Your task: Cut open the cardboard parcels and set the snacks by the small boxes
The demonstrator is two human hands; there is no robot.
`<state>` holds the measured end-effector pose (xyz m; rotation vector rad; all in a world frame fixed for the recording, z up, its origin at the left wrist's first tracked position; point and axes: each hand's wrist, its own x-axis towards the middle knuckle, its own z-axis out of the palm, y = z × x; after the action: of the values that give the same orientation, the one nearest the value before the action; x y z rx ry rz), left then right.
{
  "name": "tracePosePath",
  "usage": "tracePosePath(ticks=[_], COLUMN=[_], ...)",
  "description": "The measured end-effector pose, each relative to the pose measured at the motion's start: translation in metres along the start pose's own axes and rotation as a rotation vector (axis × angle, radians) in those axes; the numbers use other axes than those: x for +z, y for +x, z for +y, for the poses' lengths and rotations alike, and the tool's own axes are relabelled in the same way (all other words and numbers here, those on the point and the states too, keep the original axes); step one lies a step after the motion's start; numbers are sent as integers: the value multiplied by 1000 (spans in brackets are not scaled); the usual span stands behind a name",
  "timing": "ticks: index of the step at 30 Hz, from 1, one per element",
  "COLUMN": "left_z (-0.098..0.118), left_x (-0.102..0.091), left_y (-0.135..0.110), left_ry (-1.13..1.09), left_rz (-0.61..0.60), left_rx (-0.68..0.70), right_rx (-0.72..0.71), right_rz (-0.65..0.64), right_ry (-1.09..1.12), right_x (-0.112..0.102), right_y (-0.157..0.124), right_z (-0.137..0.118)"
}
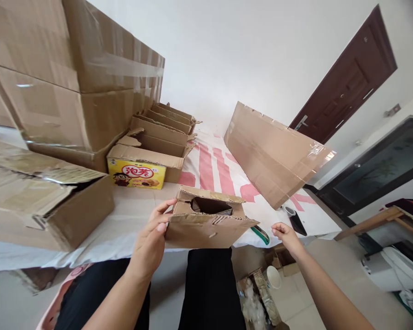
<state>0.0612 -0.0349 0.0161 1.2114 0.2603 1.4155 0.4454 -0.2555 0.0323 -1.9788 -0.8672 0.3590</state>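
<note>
1. The left hand [151, 231] grips the left end of a small cardboard box [199, 232], thumb in front, fingers behind.
2. The box sits at the worktop's [132, 213] near edge, its top partly open; it looks light and fairly stiff, unlikely to slip. Its ragged flaps would probably bend, so the end walls seem the better hold.
3. The right hand [285, 234] hangs apart, fingers curled; whether they pinch anything cannot be told.
4. Between lies a green-handled tool [261, 235].
5. Beyond stands a yellow-printed box [136, 174].
</note>
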Motion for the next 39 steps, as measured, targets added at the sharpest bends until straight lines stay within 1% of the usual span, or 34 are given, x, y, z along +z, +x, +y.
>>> tracePosePath(ticks=[3, 7, 11, 15, 19, 23, 27, 30, 32, 34, 36, 39], left_z=[2, 2, 2, 2, 0, 0, 3, 3, 2, 1, 0, -3], left_x=[0, -3, -4, -8, -13, -15, -16, -18, -18, -16, -12, -3], left_y=[2, 2, 2, 2, 3, 3, 3, 2, 1, 0, -2, -5], left_ry=[-34, -25, -105, -63, -14, 6, 43, 136, 210, 279, 346, 435], left_rz=[-18, -56, -78, -137, -163, -179, -258, -334, -367, -372, -356, -310], left_rx=[26, 9, -30, 5, -16, 5, 18, 11, 8, 4, 6, 45], right_rx=[19, 58, 68, 64, 24, 17, 72, 91, 80, 55, 13, -101], right_rz=[7, -47, -94, -118, -114, -67, -53, -70, -98, -128, -130, -48], right_ry=[-75, -178, -268, -357, -438, -527, -571, -567, -558, -556, -568, -592], right_x=[1, 3, 0, -4, -5, 0, 4, 4, 3, 2, -1, -1], right_y=[2, 8, 14, 15, 12, 17, 33, 42, 43, 41, 40, 39], right_z=[24, 45, 56, 60, 55, 50, 49, 46, 41, 31, 16, -18])
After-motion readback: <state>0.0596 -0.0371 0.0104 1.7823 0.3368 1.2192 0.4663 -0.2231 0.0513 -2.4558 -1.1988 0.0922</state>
